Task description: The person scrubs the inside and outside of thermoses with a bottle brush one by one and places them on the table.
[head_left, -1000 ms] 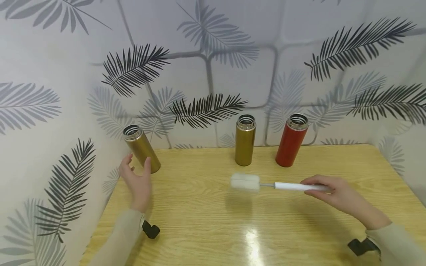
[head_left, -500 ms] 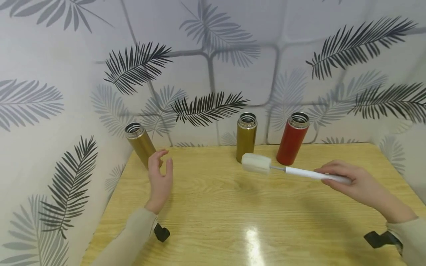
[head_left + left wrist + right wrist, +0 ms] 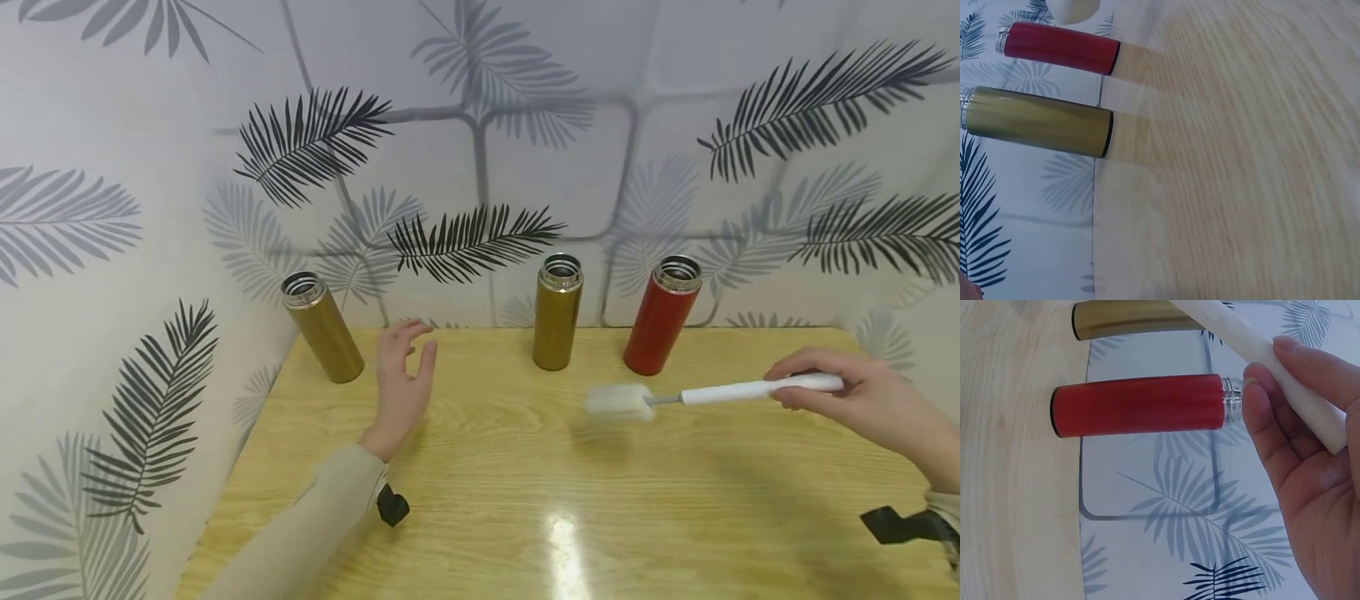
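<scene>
In the head view, my right hand grips the white handle of a bottle brush; its pale sponge head points left above the table and is slightly blurred. The right wrist view shows thumb and fingers pinching the handle. My left hand is in the air with loosely bent fingers and nothing in it, between two gold bottles. One gold bottle stands to its left, another gold bottle to its right. A red bottle stands beside the second one. All three are lidless and upright.
The wooden table reaches back to a wall with a leaf pattern. Another patterned wall runs along the left side. Black wrist cameras are strapped over both sleeves.
Both hands have moved right. My left hand has come away from the left gold bottle, and the brush has shifted right with my right hand. The bottles stay where they stood.
</scene>
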The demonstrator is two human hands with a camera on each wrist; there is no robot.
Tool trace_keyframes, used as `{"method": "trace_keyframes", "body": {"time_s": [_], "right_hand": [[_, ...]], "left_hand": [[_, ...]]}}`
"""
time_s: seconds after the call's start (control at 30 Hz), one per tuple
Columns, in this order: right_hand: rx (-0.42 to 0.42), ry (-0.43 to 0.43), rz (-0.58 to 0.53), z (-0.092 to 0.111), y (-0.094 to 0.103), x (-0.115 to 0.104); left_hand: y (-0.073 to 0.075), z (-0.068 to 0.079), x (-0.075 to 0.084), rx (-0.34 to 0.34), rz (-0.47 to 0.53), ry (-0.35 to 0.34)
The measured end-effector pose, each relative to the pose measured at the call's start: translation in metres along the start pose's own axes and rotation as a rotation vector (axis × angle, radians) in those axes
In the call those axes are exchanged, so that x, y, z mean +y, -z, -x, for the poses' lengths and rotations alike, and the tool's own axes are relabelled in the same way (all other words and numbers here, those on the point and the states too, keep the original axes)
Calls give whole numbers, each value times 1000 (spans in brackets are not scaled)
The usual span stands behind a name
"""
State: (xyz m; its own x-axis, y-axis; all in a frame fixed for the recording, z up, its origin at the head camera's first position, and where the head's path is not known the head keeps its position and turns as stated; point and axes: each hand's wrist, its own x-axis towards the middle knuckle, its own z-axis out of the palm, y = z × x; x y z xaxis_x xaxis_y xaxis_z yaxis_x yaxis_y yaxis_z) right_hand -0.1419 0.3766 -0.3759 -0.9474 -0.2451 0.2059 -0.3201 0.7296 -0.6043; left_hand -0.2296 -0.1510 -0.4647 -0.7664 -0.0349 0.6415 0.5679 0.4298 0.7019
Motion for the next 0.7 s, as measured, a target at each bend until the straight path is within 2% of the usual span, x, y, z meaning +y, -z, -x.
{"method": "trace_keyframes", "body": {"time_s": [0.13,0.3,0.47,0.7], "right_hand": [[23,-13,-15,1,3,-1],[66,5,-70,1,6,-3],[94,44,-80,0,8,-2],[116,119,-138,0,6,1]], "left_hand": [[-15,-5,5,-18,22,22],[-35,-17,11,-81,55,46],[-56,-28,16,-149,103,125],[-87,-40,16,-223,185,222]]}}
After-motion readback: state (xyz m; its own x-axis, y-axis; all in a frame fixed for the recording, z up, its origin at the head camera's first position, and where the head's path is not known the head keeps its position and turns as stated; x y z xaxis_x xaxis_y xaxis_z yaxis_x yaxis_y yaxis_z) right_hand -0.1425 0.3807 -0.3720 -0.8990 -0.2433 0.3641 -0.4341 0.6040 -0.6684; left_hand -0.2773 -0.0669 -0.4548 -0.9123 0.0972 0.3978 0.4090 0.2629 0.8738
